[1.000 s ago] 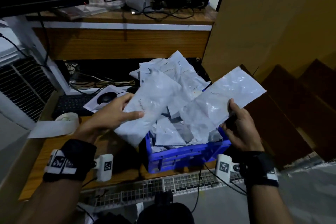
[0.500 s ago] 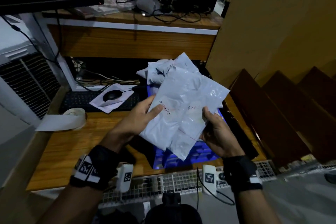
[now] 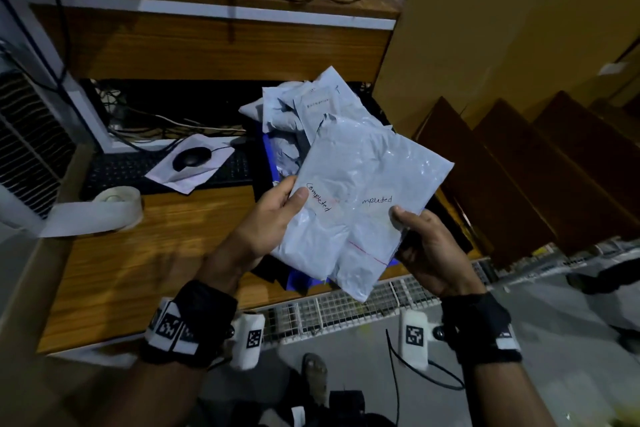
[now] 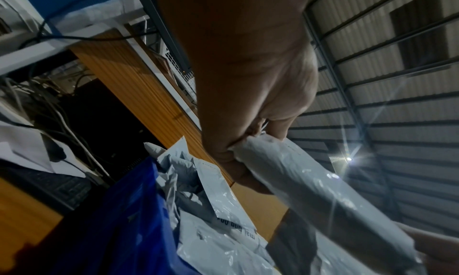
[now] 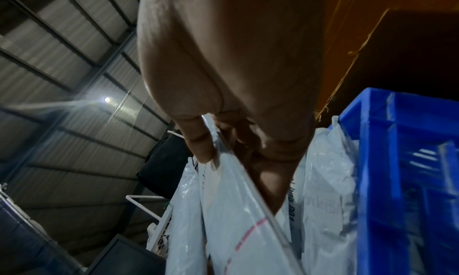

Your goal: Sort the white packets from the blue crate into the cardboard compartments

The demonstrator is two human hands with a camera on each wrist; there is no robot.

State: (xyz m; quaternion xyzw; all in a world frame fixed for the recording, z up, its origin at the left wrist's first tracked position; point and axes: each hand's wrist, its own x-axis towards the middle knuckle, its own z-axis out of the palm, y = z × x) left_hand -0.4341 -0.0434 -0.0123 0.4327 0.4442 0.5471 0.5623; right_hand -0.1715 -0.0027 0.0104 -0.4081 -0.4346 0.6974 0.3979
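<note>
Two white packets, overlapped into one stack point(image 3: 360, 204), hang above the blue crate point(image 3: 268, 152). Both carry handwriting. My left hand point(image 3: 277, 215) grips the left packet point(image 4: 310, 183) at its edge, thumb on top. My right hand point(image 3: 415, 236) pinches the right packet point(image 5: 238, 210), the one with a red line, thumb on its face. More white packets point(image 3: 304, 104) pile up in the crate behind the held ones. The cardboard compartments point(image 3: 519, 163) stand to the right as dark slanted dividers under a tall cardboard wall point(image 3: 502, 28).
A wooden desk point(image 3: 138, 270) carries a keyboard point(image 3: 131, 170), a mouse point(image 3: 191, 157) on paper and a roll of white tape point(image 3: 114, 206). A cabled shelf point(image 3: 221, 7) runs above. A wire-mesh ledge point(image 3: 346, 308) edges the desk front.
The two packets, held apart a second ago, have come together into one overlapping stack. Both hands have drawn closer to each other and toward me.
</note>
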